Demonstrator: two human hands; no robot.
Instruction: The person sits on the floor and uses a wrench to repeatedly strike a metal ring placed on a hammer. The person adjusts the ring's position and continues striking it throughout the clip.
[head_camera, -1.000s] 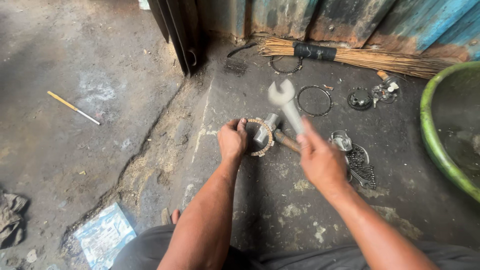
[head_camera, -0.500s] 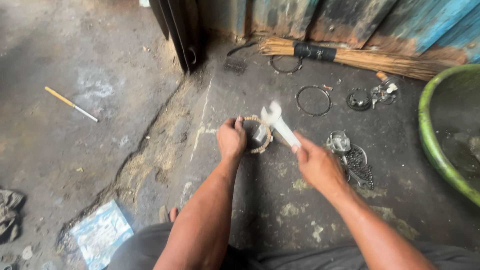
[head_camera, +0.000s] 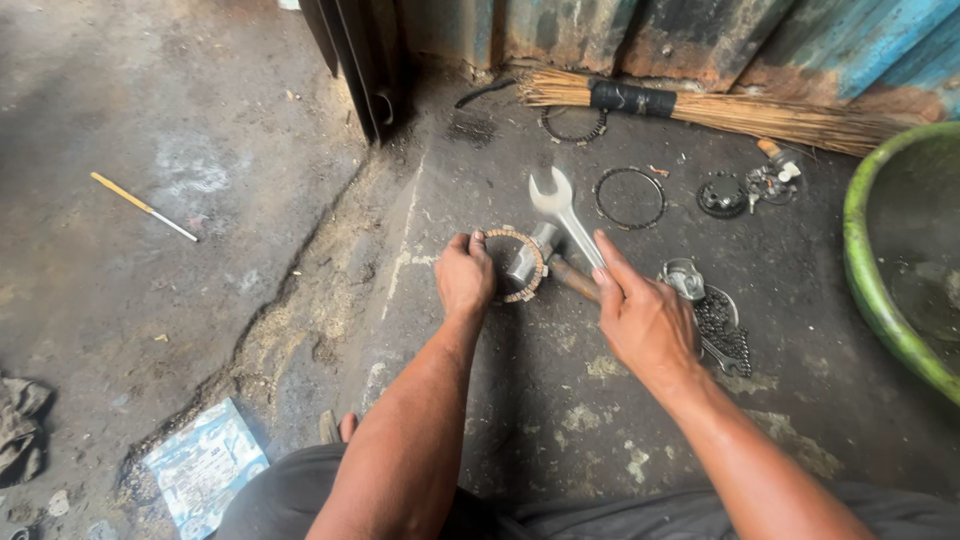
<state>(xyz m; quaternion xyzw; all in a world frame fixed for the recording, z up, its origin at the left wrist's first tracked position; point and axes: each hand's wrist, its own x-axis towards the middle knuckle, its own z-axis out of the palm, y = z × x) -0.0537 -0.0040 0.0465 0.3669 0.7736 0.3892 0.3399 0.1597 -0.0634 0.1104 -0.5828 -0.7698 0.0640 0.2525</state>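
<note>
Steel open-end wrench (head_camera: 560, 212) clenched in right hand (head_camera: 648, 322); left hand (head_camera: 463, 277) closed on friction ring (head_camera: 512, 264), hammer (head_camera: 540, 260) between.

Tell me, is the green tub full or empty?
Mostly empty, as far as shows. The green tub is cut off at the picture's right edge; the part of its inside in view is bare and dull grey, with nothing lying in it.

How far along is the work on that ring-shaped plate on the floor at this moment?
Done: two thin rings and already lie apart on the concrete, with a chain beside them. In hand: the left hand pins the friction ring down, while the right hand holds an open-end wrench and a hammer resting on the ring. Left: the ring looks intact, nothing visibly freed from it.
</note>
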